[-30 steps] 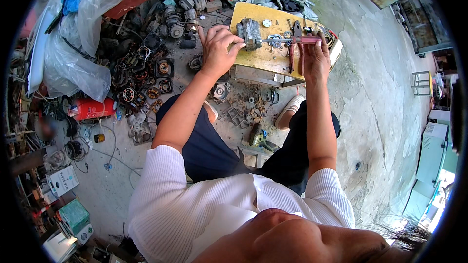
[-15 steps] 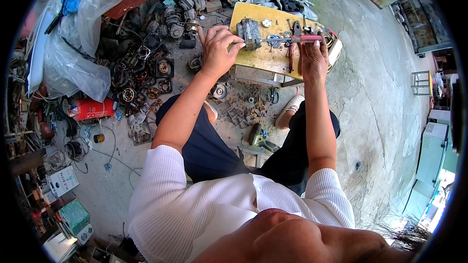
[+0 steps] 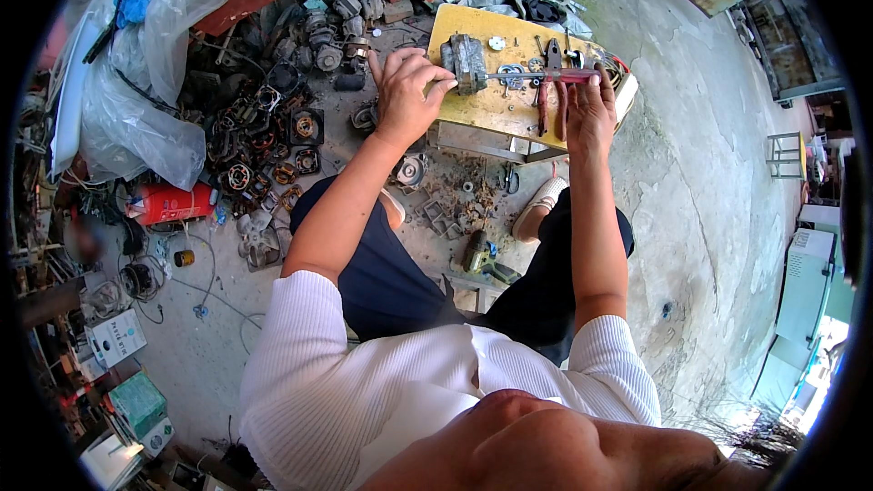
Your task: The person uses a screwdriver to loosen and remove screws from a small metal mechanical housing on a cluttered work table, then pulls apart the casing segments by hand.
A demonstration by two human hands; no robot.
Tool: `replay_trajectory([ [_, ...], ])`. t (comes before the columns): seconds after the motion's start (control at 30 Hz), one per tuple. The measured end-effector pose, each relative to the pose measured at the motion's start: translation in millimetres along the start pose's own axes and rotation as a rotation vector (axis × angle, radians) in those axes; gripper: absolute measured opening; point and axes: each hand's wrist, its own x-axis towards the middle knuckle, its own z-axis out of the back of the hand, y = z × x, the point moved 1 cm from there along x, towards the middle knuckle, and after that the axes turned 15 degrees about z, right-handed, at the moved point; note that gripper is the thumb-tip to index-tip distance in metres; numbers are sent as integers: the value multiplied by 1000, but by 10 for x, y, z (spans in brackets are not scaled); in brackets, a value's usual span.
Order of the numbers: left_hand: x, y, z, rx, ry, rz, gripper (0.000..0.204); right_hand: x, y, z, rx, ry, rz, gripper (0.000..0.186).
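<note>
A small grey electric motor (image 3: 466, 62) lies on its side on a yellow-topped table (image 3: 491, 115). My left hand (image 3: 407, 95) is at its left end, thumb and forefinger pinched against it and the other fingers raised. In my right hand (image 3: 591, 114) is a screwdriver (image 3: 571, 75) with a pink-red handle, held level by the fingertips. Its shaft points left and its tip meets the motor's right side; the exact contact point is too small to make out. Beneath the screwdriver lie red-handled pliers (image 3: 544, 114). Nearby are small rings and washers (image 3: 514, 77) and a white round part (image 3: 496, 43).
Heaped motor parts (image 3: 273, 118) cover the floor to the left, beside a red cylinder (image 3: 173, 205) and clear plastic sheeting (image 3: 155, 100). A cordless drill (image 3: 476, 251) stands between my feet, near metal scraps (image 3: 446, 218). Bare concrete (image 3: 691, 209) extends to the right.
My right hand's fingers have shifted around the screwdriver handle, which looks turned and slightly lower. The left hand and the motor stay in place.
</note>
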Motion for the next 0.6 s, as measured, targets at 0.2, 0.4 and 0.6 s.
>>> replay_trajectory([
  [0.2,8,-67,107,74,-13,-87,8,5,-37,11,-44,-83,-39,28],
  [0.4,21,-62,114,129,-43,-142,9,-11,50,-84,-97,-138,-57,23],
  [0.6,26,-103,130,137,-41,-170,10,-2,67,-93,-91,-162,-51,23],
])
